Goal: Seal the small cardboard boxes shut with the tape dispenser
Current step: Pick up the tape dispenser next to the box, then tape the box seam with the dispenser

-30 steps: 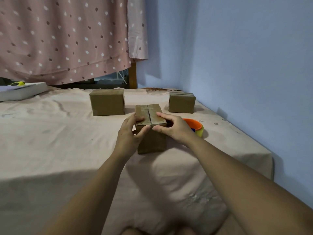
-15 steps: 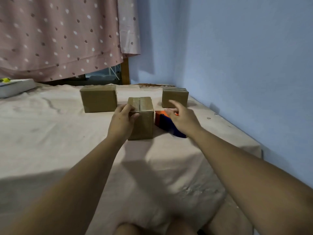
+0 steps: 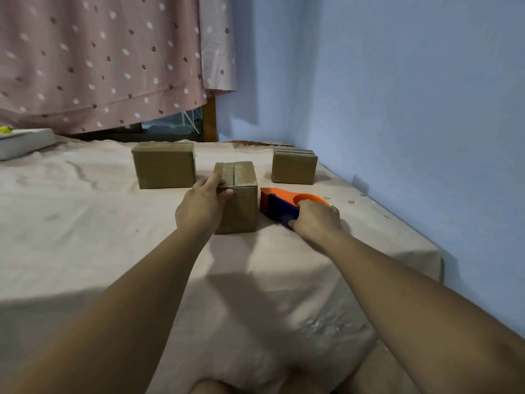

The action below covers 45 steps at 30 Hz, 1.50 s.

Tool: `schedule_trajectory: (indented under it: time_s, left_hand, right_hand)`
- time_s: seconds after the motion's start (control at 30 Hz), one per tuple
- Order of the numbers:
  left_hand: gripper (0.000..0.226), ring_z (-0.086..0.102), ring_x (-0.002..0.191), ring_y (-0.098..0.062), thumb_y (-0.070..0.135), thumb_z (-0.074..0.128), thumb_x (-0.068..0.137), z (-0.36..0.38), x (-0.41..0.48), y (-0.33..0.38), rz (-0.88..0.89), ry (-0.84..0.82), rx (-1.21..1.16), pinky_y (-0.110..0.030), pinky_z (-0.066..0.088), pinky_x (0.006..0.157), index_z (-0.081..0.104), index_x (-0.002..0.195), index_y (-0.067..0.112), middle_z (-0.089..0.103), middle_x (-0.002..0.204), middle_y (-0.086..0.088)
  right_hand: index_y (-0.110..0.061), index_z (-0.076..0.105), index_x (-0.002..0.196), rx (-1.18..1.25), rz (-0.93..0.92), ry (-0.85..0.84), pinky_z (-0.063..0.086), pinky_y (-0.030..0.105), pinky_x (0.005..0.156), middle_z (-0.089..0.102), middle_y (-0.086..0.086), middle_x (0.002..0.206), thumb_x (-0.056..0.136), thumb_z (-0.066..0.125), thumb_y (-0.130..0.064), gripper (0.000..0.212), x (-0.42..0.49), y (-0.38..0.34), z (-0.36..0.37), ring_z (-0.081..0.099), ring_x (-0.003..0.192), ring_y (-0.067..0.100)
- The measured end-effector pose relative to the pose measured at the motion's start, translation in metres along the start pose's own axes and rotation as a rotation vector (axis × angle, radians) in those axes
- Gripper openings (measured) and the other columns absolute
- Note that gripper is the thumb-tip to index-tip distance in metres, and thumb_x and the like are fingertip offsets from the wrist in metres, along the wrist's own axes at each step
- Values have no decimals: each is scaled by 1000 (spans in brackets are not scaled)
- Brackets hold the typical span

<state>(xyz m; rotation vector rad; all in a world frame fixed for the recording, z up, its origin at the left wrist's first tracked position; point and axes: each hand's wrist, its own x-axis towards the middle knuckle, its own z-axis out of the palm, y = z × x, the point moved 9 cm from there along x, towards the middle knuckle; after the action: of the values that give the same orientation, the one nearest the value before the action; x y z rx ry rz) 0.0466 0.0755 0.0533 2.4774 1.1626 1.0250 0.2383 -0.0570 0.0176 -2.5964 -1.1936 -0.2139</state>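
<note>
Orange dispenser (image 3: 279, 206) in right hand (image 3: 316, 220), box (image 3: 241, 206) left hand (image 3: 200, 207)

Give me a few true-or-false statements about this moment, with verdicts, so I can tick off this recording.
1. The left hand grips the near brown cardboard box at its upper left edge. True.
2. Two more brown cardboard boxes, the far left box and the far right box, stand on the pink bedsheet. True.
3. The right hand presses down the near box's top flaps. False: it grips the orange and blue plastic tape dispenser, to the right of that box.
4. The tape dispenser sits on top of a box. False: it lies on the bedsheet.
</note>
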Motion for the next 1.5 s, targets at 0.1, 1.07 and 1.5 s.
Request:
schedule_trajectory:
  time_s: [0.1, 1.07, 1.5]
  left_hand:
    - [30, 53, 110, -29, 40, 46, 98, 0, 1, 2, -3, -34, -3, -36, 43, 73, 53, 119, 21, 56, 129, -5]
    - [27, 49, 103, -14, 32, 48, 96, -52, -44, 150, 278, 210, -169, -21, 32, 85, 65, 111, 17, 63, 113, 0]
    - [28, 50, 110, -19, 38, 48, 97, -99, -35, 162, 278, 371, 115, -31, 34, 86, 61, 118, 24, 64, 118, 4]
  right_hand:
    - [-25, 54, 97, 104, 25, 22, 35, 40, 93, 63, 2, 92, 84, 61, -39, 20, -1, 3, -3, 57, 98, 29]
    - [-13, 62, 120, 1636, 1, -289, 48, 51, 95, 67, 12, 116, 61, 69, -58, 74, -47, -25, -57, 63, 106, 32]
    - [-12, 52, 122, 1201, 13, -250, 48, 36, 87, 65, 6, 112, 79, 68, -4, 47, -42, -5, -53, 61, 103, 22]
